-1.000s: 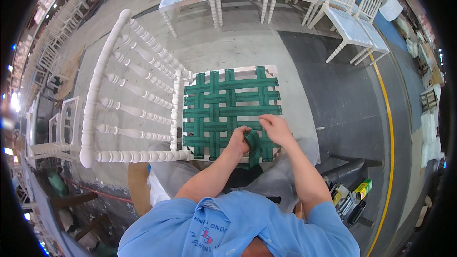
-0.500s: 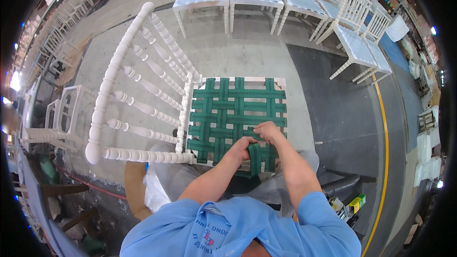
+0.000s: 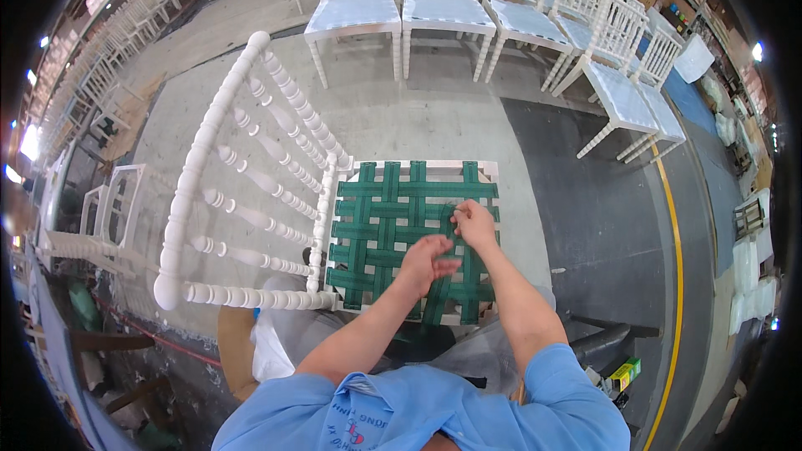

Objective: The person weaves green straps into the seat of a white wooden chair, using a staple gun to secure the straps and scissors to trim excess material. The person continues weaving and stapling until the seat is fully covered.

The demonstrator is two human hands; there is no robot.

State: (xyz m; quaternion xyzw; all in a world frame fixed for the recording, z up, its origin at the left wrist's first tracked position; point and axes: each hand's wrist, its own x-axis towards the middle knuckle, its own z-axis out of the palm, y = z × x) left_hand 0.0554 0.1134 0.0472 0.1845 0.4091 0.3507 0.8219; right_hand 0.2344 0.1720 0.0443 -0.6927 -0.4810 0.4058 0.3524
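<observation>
A white chair frame (image 3: 190, 169) with turned spindles stands before me, its back to the left. Green webbing straps (image 3: 359, 230) are woven in a criss-cross over its seat opening. Pinched in the fingers of my right hand (image 3: 474, 225) is the end of one webbing strap (image 3: 435, 305), which runs from the seat's near edge up through the weave. My left hand (image 3: 428, 264) hovers over the seat just left of this strap, fingers apart, with nothing visible in it. Part of the strap is hidden behind the fingers.
Finished-looking white chairs (image 3: 355, 12) with pale seats stand in rows at the back and right. More white frames (image 3: 121, 209) are at the left. A yellow line (image 3: 678, 284) crosses the dark floor on the right. By my right side lies a small green and yellow box (image 3: 625, 374).
The strap's looped slack has been drawn through the weave and now lies straighter. My right hand has pulled it up and away; my left hand has let go and opened.
</observation>
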